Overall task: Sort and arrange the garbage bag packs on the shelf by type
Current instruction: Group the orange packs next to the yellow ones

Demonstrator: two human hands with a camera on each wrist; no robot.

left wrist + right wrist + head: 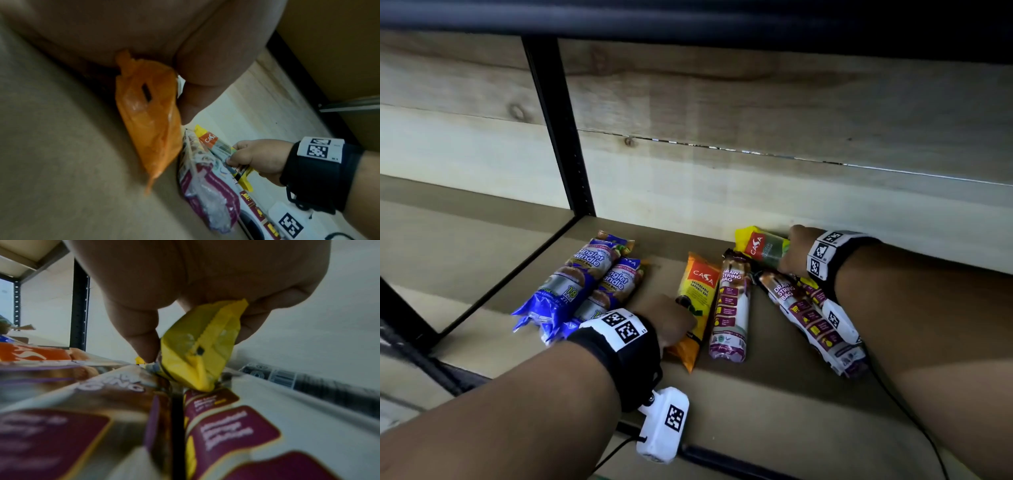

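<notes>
Hidden: the left hand (671,320) lies over the lower half of the orange CASA degradable garbage bag pack (697,291); its fingertips are out of sight in the head view, and the left wrist view shows fingers curled round the pack's crimped end.
Hard to make out: the right wrist view is blurred up close, and the print on the purple packs is unreadable there.
Right hand: the right hand (796,250) pinches the near end of the yellow CASA pack (760,246) between thumb and fingers, by the back wall.
Cut off: the right wrist camera covers part of the two draw string bag packs (810,315) lying slanted under that forearm.
Other packs: a third draw string bag pack (731,308) lies just beside the orange one; two blue singlet handle packs (589,284) lie side by side to the left.
Surface: a pale wooden shelf board (756,404).
Room: plank back wall (722,102), black perforated metal upright (560,126), dark shelf edge above.
</notes>
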